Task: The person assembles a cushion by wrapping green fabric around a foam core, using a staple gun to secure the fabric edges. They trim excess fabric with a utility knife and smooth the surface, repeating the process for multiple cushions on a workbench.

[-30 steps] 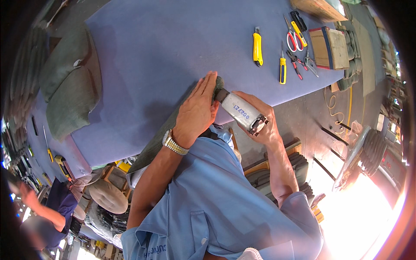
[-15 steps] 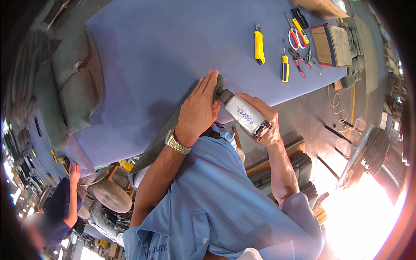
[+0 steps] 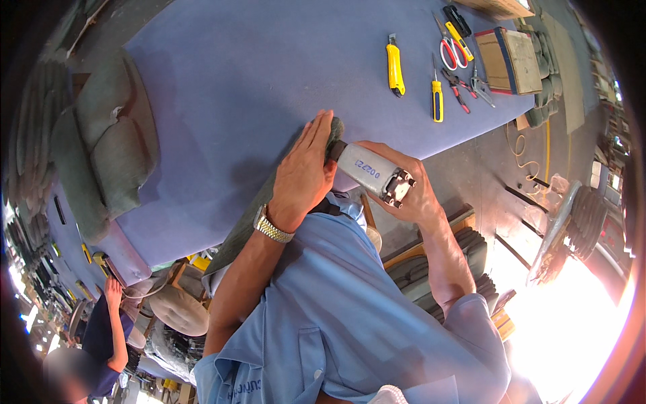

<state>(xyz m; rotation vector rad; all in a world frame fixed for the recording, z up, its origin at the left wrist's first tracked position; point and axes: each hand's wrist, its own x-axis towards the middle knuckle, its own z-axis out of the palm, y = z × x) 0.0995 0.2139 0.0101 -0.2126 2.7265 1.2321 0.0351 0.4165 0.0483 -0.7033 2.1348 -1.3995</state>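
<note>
My left hand (image 3: 306, 172), a watch (image 3: 270, 225) at its wrist, presses on a long green upholstered piece (image 3: 245, 242) at the near edge of the blue-covered table. Its fingers are stretched out and point away from me. My right hand (image 3: 414, 185) is wrapped round a silver staple gun (image 3: 369, 168), most of its grip hidden by the palm. The tool's dark nose meets the end of the green piece, just right of my left fingers. Whether a staple is going in I cannot see.
Toward the far right of the blue table (image 3: 222, 81) lie a yellow utility knife (image 3: 395, 67), a screwdriver (image 3: 437, 101), scissors (image 3: 452, 50) and pliers (image 3: 459, 89), beside a cardboard box (image 3: 508, 60). Green cushions (image 3: 111, 135) rest at the left. Another person (image 3: 101, 337) works at lower left.
The staple gun's rear end has swung slightly down and toward me in my right hand, its nose staying by the green piece. The other person's hand has moved at lower left.
</note>
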